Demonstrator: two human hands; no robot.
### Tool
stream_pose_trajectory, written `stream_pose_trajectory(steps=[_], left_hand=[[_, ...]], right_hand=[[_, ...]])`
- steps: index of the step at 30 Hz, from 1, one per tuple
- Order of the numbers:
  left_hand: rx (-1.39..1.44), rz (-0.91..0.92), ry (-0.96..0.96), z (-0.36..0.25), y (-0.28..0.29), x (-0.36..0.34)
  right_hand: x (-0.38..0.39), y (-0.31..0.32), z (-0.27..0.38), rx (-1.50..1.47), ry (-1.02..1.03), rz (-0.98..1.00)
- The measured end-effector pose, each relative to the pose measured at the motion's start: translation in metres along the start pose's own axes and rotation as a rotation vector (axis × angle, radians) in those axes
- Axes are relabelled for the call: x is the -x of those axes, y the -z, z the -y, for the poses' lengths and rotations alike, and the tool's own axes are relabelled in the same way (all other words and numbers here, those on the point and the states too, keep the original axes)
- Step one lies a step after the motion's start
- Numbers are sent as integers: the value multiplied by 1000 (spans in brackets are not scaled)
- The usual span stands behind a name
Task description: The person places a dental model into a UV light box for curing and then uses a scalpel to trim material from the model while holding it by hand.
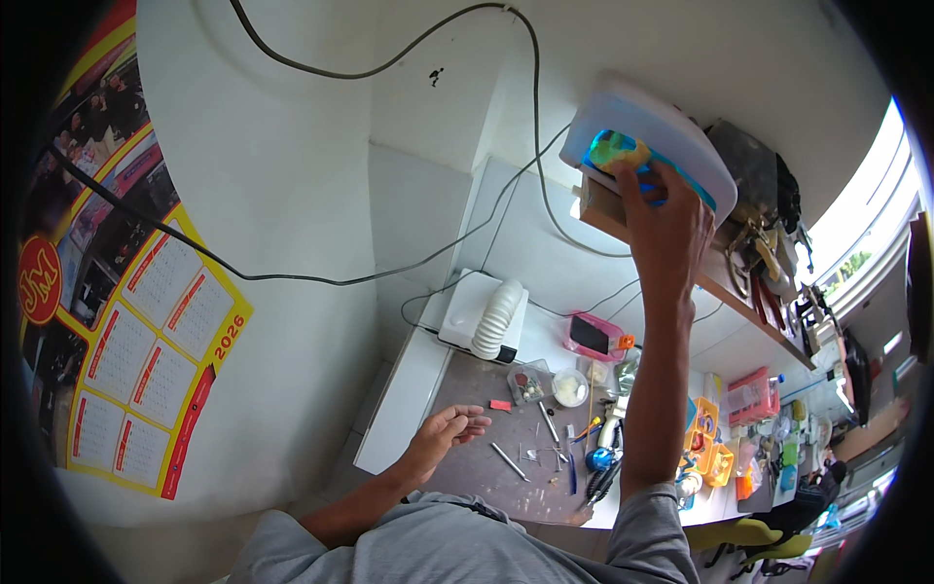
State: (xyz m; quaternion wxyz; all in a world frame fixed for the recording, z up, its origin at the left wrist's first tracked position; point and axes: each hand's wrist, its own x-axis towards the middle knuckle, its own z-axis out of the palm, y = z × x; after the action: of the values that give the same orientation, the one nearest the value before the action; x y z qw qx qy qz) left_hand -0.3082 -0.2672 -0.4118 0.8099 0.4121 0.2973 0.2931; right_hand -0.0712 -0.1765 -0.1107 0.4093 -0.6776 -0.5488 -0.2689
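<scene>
My right hand (666, 200) is raised to a white plastic box (708, 159) lit blue inside, near the upper shelf, its fingers closed on a small yellow-green piece (613, 148) in the lit opening; some fingertips are hidden. My left hand (448, 429) holds nothing, its fingers slightly bent and apart above the grey work mat (467, 479). Near it lie a red piece (500, 405), metal tools (510, 461), a clear compartment box (528, 383) and a round tub with white contents (570, 388).
A white machine with a ribbed hose (498, 321) and pink tray (610, 331) stand at the desk's back. Cables hang across the wall beside a calendar (146, 360). A wooden shelf (739, 292) juts above. Orange bins (718, 463), a green chair (730, 533) and a dark-clothed person (825, 487) are at right.
</scene>
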Motion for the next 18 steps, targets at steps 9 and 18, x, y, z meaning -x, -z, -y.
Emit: stream_pose_trajectory(steps=[9, 18], left_hand=[[-75, 25, -40, -11, 16, -3], [-288, -24, -512, -74, -25, -27]], right_hand=[[-3, -11, 5, -57, -114, -51], [7, 25, -12, -510, -310, 178]])
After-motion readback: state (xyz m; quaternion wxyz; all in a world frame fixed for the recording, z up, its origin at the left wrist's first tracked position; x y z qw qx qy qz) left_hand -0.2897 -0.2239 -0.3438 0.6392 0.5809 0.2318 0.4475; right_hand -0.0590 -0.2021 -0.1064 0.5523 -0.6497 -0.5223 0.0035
